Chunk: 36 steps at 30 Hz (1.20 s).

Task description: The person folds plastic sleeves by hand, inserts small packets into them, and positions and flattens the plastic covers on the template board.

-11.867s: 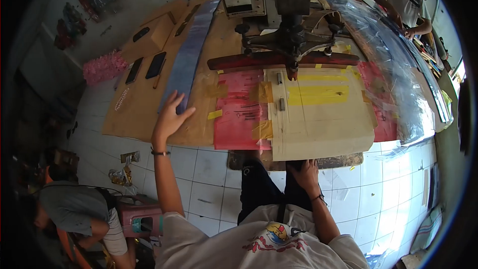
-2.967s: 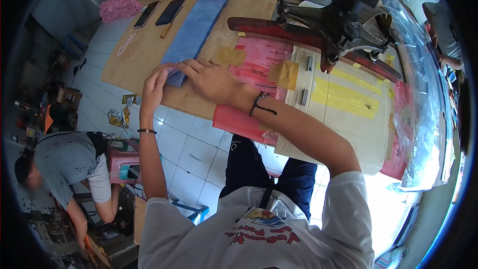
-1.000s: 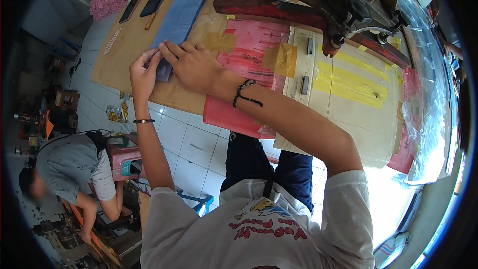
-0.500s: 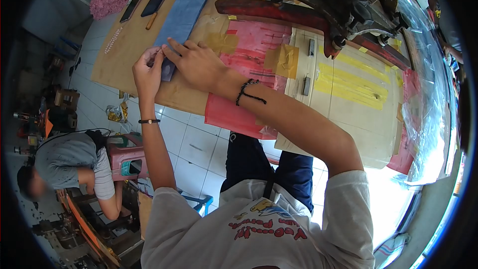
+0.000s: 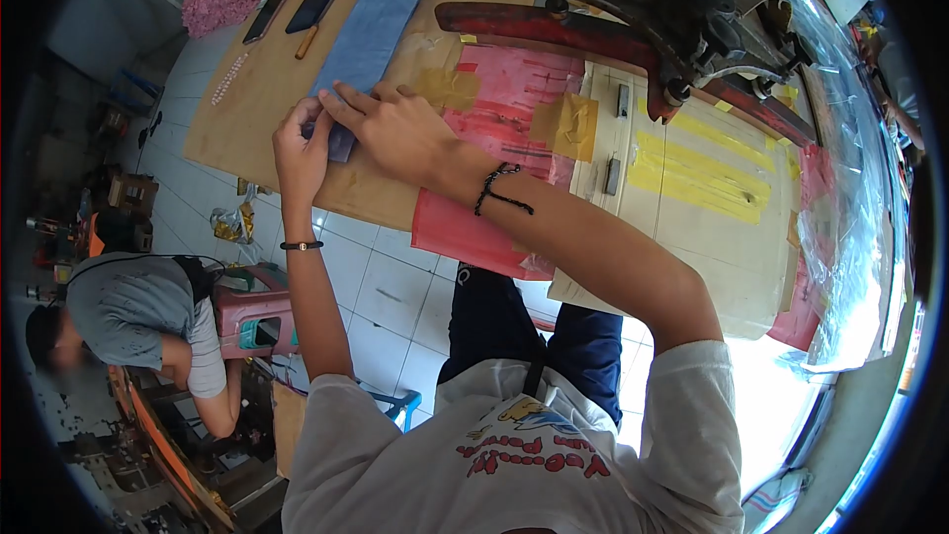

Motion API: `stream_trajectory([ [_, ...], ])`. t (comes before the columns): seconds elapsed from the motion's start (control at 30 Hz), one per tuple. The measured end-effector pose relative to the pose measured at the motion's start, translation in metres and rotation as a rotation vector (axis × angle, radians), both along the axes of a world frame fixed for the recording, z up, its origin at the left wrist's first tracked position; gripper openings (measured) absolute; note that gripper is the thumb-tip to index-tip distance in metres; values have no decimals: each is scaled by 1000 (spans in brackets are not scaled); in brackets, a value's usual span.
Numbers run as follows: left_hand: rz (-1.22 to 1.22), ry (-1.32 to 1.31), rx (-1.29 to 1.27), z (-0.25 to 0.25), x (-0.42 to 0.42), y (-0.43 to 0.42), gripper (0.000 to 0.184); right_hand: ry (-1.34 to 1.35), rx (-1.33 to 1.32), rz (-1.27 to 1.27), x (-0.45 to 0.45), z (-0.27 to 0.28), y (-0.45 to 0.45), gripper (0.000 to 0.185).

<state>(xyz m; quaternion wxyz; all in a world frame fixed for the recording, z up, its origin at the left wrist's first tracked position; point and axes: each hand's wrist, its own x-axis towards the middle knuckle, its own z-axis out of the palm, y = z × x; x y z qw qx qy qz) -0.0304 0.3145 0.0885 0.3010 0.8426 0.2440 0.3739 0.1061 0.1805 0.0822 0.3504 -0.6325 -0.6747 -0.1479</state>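
Note:
A long blue-grey strip of leather-like material runs down the brown-covered table, with its near end by the edge. My left hand is closed at that end, thumb and fingers pinching the strip. Palm down, my right hand reaches across from the right with its fingers stretched out over the strip. Its fingertips lie close to my left thumb, and its own thumb is hidden. Part of the near end, looking folded or bent, shows between the two hands.
A phone, a dark flat case and a wooden-handled tool lie left of the strip. To the right stand a red-edged metal press frame and a taped board. A person sits bent over at lower left.
My left hand has shifted slightly, with its fingers drawn closer round the strip's near end. My right hand stays over the strip. The whole view has moved a little to the right.

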Motion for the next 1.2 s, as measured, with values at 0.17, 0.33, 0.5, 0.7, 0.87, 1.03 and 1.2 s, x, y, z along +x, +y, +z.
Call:
stream_trajectory([
  [0.17,-5,-34,-59,-1,0,0,18,-88,-22,-36,-2,-1,1,57],
  [0.33,-10,-64,-100,3,2,-3,20,-138,-87,-71,-6,0,0,59],
  [0.5,22,-24,21,-4,2,2,18,-63,-27,-44,-5,1,0,60],
  [0.7,38,42,167,0,2,-4,16,-61,3,-32,-4,0,0,60],
  [0.87,23,-1,99,2,3,-6,17,-86,-42,-31,-5,2,-1,60],
  [1.03,37,66,211,0,1,-2,21,-62,-23,-39,-5,3,-1,62],
  [1.2,36,74,233,-6,-2,2,23,-57,-32,-14,-4,6,-3,62],
])
